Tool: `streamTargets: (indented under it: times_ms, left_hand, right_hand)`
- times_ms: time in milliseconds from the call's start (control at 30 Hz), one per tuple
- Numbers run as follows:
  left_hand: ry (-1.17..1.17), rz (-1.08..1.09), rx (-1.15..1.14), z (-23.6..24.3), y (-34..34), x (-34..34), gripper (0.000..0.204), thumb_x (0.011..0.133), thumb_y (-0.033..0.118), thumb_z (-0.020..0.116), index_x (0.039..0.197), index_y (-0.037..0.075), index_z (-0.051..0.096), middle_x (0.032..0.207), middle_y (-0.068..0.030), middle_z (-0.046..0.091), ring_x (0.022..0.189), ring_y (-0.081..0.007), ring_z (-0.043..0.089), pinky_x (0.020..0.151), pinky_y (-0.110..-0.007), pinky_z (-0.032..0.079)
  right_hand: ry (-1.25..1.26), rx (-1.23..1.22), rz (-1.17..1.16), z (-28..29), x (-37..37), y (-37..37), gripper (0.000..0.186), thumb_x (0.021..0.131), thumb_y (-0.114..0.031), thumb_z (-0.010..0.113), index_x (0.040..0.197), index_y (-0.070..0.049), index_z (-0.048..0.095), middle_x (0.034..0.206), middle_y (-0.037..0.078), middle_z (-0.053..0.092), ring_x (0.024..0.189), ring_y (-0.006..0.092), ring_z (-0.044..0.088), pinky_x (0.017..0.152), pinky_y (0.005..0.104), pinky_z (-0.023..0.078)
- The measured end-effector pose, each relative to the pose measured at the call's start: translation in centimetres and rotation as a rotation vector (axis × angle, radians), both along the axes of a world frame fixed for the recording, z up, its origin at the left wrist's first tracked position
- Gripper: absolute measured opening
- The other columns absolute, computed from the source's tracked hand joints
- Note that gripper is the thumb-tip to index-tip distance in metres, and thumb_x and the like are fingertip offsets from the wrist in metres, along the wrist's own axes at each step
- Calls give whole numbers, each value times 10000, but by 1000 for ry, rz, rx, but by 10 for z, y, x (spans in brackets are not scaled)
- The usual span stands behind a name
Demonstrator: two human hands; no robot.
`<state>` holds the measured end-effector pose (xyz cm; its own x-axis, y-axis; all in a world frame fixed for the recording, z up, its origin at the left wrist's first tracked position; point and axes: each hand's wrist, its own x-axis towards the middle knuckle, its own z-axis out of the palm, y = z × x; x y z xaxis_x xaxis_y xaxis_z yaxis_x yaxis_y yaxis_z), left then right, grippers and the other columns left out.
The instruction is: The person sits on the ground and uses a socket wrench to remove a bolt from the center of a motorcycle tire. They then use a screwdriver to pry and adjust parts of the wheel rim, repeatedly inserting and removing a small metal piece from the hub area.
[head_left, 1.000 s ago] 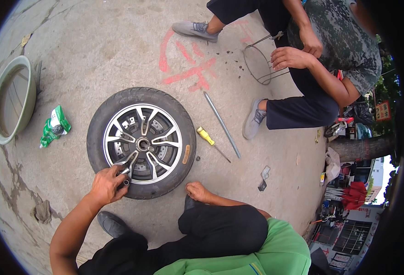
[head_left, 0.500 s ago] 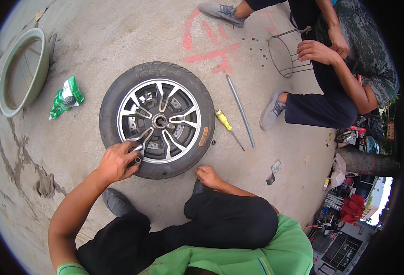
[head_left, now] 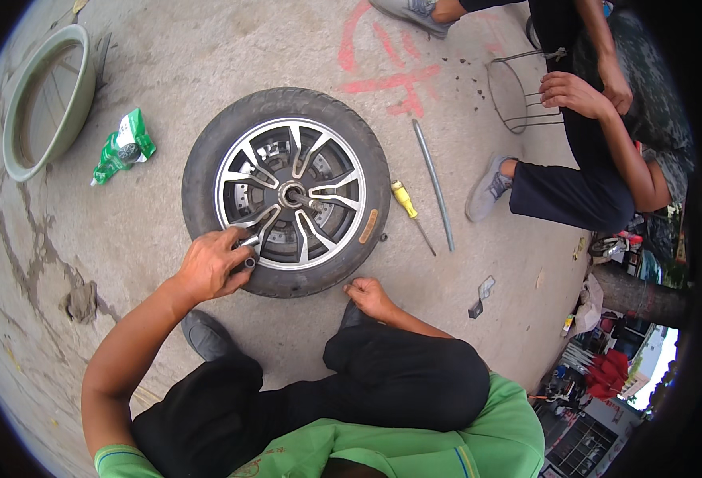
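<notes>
Find black-tyred wheel with silver-and-black metal spokes at frame centre, lying flat on grey concrete ground. Tag left hand, left of lower centre, as pinching short shiny metal piece with round hollow end between thumb and fingers, over lower-left part of wheel. Cannot tell full shape under fingers, nor confirm contact with spokes. Tag right hand, below wheel's lower-right edge, as loosely curled; cannot tell contents, if any.

To handle well, as judged from here: hold pinch firm and clear of spoke gaps, to avoid dropping metal down onto silver perforated disc beneath. Spare bright spoke faces from scratches. Mind steel rod jutting up at wheel's middle; avoid knocking it sideways. Better to brace wheel's edge with right hand before applying any force, so as to prevent sliding. Guard metal parts from grit. Have yellow-handled screwdriver and long grey steel bar, both right of wheel, within reach but clear of tyre.
</notes>
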<state>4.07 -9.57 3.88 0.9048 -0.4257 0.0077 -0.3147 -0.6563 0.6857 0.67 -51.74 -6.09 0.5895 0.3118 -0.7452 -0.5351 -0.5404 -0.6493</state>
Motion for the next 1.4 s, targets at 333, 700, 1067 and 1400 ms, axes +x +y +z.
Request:
streamTargets:
  times_ms: [333, 700, 1067, 1400]
  left_hand:
    - [-10, 5, -8, -2, 1, 0, 265, 736, 175, 793, 964, 87, 690, 1156, -150, 635, 892, -356, 680, 778, -453, 556]
    - [356, 297, -368, 12, 7, -9, 237, 747, 81, 791, 955, 28, 689, 1138, -126, 648, 802, -193, 660, 705, -331, 542]
    - [521, 527, -550, 21, 46, -20, 215, 810, 98, 719, 996, 21, 643, 1150, -85, 600, 920, -123, 542, 824, -275, 443]
    - [548, 539, -542, 8, 64, -40, 201, 807, 73, 728, 988, 19, 659, 1175, -92, 603, 919, -121, 571, 817, -269, 466]
  right_hand:
    - [10, 6, 18, 9, 5, 4, 487, 925, -211, 749, 593, -68, 422, 569, -69, 372, 561, 55, 339, 479, 329, 292]
    - [-391, 104, -265, 66, 88, 4, 373, 923, -89, 715, 641, -82, 471, 562, -75, 410, 532, 27, 327, 469, 262, 256]
    - [-927, 11, 366, 92, 166, 164, 282, 812, -167, 800, 1043, -33, 711, 821, 92, 628, 679, 249, 654, 625, 368, 524]
    - [-832, -66, 292, 92, 161, 171, 223, 820, -134, 786, 991, -12, 709, 827, 105, 648, 707, 221, 668, 645, 330, 526]
